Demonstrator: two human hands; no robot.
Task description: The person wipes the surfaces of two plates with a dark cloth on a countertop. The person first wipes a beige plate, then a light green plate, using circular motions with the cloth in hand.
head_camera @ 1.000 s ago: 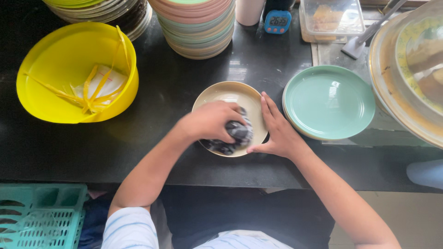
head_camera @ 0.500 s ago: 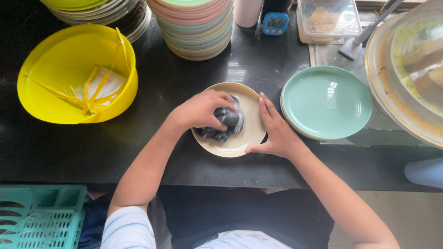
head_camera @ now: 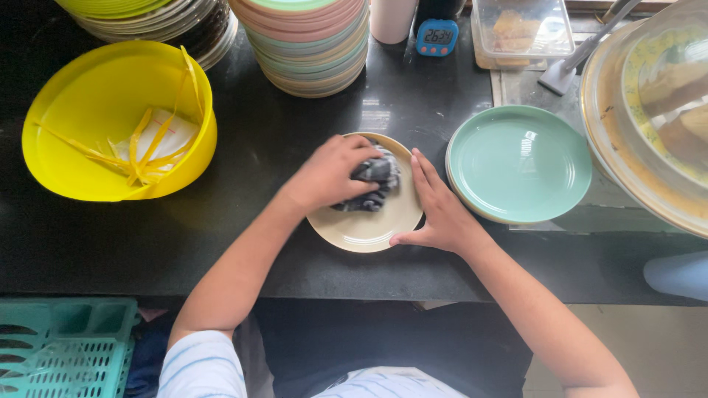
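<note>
Head view: our left hand (head_camera: 328, 173) is bunched around a dark cloth (head_camera: 372, 184), pressing it onto the upper part of a cream plate (head_camera: 369, 225) on the black counter (head_camera: 110, 236). Our right hand (head_camera: 435, 210) lies spread, fingers together, flat against the plate's right rim, steadying it. A green plate (head_camera: 520, 162) sits just beside, to the right; a yellow bowl (head_camera: 66, 96) well to the left, plate stacks (head_camera: 310, 44) behind. We judge the step as wiping the plate's face. Next move calls for a firm brace while the cloth covers the lower, unwiped part.
</note>
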